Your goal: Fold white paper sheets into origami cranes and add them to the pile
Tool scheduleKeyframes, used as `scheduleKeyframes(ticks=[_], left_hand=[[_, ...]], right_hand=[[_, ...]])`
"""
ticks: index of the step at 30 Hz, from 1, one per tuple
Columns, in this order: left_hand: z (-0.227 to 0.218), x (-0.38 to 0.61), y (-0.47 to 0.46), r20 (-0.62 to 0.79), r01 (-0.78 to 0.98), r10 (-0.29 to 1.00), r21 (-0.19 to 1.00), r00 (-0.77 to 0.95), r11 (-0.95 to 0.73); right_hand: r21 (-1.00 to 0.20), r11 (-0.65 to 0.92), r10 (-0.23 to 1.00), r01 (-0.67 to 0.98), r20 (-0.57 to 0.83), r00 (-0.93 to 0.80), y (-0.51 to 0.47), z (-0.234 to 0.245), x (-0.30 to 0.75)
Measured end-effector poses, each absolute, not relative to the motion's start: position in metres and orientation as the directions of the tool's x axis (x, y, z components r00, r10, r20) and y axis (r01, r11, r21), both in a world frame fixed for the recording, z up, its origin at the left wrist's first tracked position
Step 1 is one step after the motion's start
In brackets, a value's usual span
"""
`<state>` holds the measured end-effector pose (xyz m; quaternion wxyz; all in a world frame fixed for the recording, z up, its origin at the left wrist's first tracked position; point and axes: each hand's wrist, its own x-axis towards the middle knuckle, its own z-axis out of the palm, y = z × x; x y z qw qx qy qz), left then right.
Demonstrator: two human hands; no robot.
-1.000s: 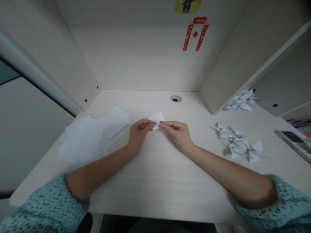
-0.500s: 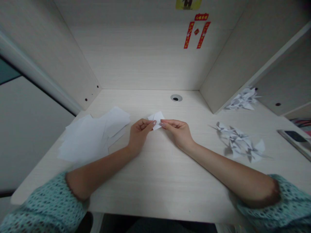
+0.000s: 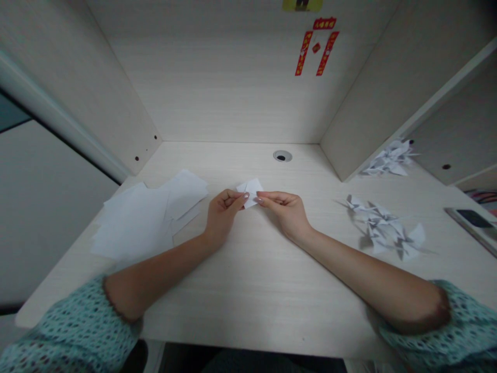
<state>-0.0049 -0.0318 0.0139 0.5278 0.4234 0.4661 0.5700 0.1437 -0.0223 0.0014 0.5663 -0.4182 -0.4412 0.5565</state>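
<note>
Paper (image 3: 252,185) sat pinched between left hand (image 3: 223,215) and right hand (image 3: 285,212)

Nearest the person, well short of the fingers, were teal openwork sleeves (image 3: 77,326), pushed up around the forearms (image 3: 163,280). Both arms reached over a pale desk (image 3: 240,295). Loose white sheets (image 3: 132,223) overlapped to the left of the fingers, beyond the left forearm. Well to the right of them lay folded white shapes (image 3: 382,225) with pointed tips, and farther out that way a flat pale object (image 3: 471,225) bearing a dark panel.

The left thumb and index finger were closed on the paper's left side; the right thumb and index finger gripped its right edge. It was small, white and creased, spreading just past the fingertips. Whether it touched the desktop could not be told.

Beyond the fingers, slightly right, was a round cable hole (image 3: 282,156). Far right, a denser pile of similar shapes (image 3: 392,158) sat past an upright divider (image 3: 361,98). Farthest from the fingers, red stickers (image 3: 303,53) and a partly cropped yellow one (image 3: 310,5) marked the back panel (image 3: 221,93).
</note>
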Motion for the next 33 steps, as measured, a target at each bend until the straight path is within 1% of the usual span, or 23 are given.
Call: scheduleKeyframes(ticks=[5, 16, 19, 27, 30, 33], left_hand=[[0.0125, -0.0049, -0.0309, 0.001, -0.219, 0.996, 0.976, -0.087, -0.020], [0.0110, -0.0059, -0.0301, 0.085, -0.119, 0.991, 0.988, -0.104, -0.097], [0.0129, -0.0061, -0.0304, 0.081, -0.096, 0.991, 0.991, -0.103, -0.091], [0.0148, -0.0053, -0.0312, 0.053, -0.100, 0.994, 0.993, -0.097, -0.062], [0.0142, -0.0047, -0.0314, 0.062, -0.102, 0.993, 0.992, -0.097, -0.072], [0.0131, -0.0046, -0.0315, 0.083, -0.104, 0.992, 0.990, -0.099, -0.093]], right_hand=[[-0.971, 0.028, 0.999, -0.238, 0.031, -0.010, -0.0247, 0.0052, 0.1431], [-0.971, 0.040, 0.999, -0.237, 0.039, 0.007, -0.0249, 0.0053, 0.1435], [-0.971, 0.045, 0.999, -0.233, 0.045, 0.009, -0.0243, 0.0047, 0.1438], [-0.972, 0.034, 0.999, -0.234, 0.038, -0.012, -0.0222, 0.0019, 0.1448], [-0.971, 0.029, 0.999, -0.237, 0.035, -0.022, -0.0218, 0.0020, 0.1450], [-0.961, 0.023, 0.999, -0.275, 0.036, -0.041, -0.0214, 0.0017, 0.1455]])
